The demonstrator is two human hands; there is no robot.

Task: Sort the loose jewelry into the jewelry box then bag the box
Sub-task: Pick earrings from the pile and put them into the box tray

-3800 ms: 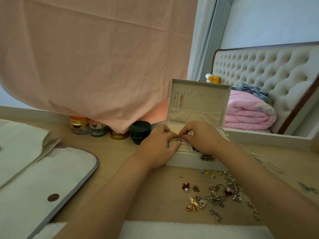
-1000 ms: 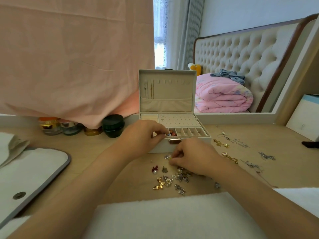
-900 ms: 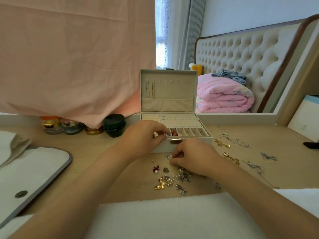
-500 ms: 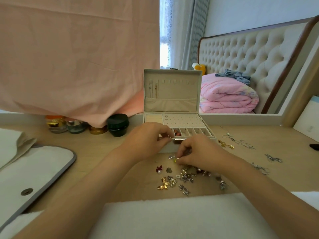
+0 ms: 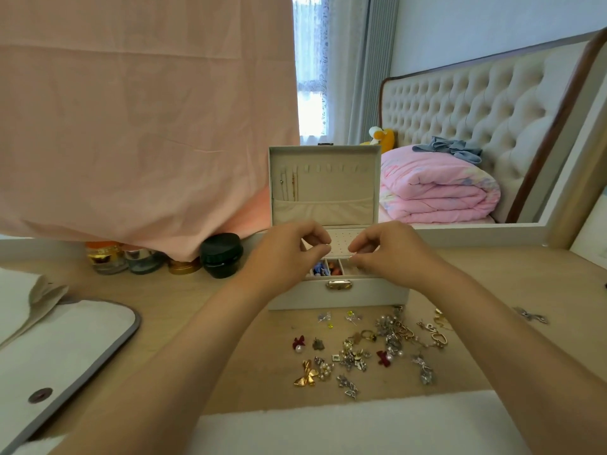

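Two hands hung over the open jewelry box (image 5: 361, 295) — the left hand (image 5: 289, 254) and right hand (image 5: 391, 254) each pinched a tiny shiny bit (image 5: 327, 246) (too small to name). Loose jewelry (image 5: 361, 353) lay on the table (image 5: 184, 310) — just before the box.

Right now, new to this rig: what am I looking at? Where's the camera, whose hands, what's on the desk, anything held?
No machine here: a person's bare hands, filmed by one wide-angle camera on their head, looking down. The left hand and right hand hover over an open jewelry box on a wooden desk. Each pinches a tiny piece, too small to identify. Loose jewelry lies in front of the box, a white bag to the left, jars at the back left.
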